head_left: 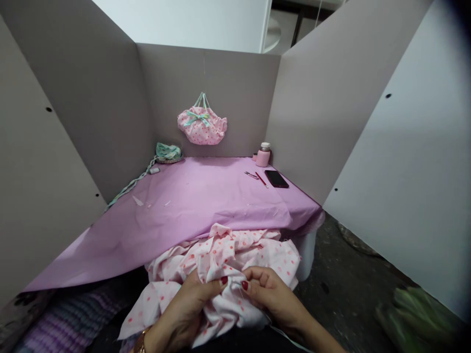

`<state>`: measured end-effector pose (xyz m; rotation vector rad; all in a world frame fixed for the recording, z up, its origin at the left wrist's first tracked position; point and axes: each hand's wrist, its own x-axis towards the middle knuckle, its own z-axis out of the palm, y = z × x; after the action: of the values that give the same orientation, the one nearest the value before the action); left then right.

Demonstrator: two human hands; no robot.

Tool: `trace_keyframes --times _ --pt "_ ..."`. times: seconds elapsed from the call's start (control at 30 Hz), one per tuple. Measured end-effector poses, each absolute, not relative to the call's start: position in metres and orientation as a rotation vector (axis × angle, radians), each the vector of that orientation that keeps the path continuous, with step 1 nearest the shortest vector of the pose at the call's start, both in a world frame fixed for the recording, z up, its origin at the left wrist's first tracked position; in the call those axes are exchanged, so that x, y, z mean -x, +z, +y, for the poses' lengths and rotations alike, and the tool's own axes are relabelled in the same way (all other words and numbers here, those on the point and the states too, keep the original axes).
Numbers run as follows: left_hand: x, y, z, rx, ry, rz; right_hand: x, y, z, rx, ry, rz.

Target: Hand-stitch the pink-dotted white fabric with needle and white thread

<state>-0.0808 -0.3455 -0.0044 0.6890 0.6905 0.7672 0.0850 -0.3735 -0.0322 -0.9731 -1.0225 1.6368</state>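
Pink cloth with red dots [287, 257] lies bunched over the lap and against the table's front edge. My left hand [189, 304] grips a fold of it, thumb pressed on the fabric. Just to the right, my right hand [267, 291] is closed, thumb and forefinger pinched at the same fold. Something thin and pale, like a needle or thread, shows between the two thumbs; it is too small to make out surely. Both hands are close together, their red-nailed thumbs nearly meeting.
A purple cloth [206, 189] covers the table. On it are a phone [276, 179], a red pencil [261, 180], small snips [251, 175], a pink jar [263, 156] and green fabric strips [168, 152]. A dotted pouch [202, 128] hangs before the grey back panel [235, 88].
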Motion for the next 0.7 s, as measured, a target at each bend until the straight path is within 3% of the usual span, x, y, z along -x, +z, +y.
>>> trace_keyframes --times 0.7 --pt "0.079 -0.007 -0.347 -0.783 0.853 0.743 -0.084 -0.046 -0.372 0.946 1.611 -1.004"
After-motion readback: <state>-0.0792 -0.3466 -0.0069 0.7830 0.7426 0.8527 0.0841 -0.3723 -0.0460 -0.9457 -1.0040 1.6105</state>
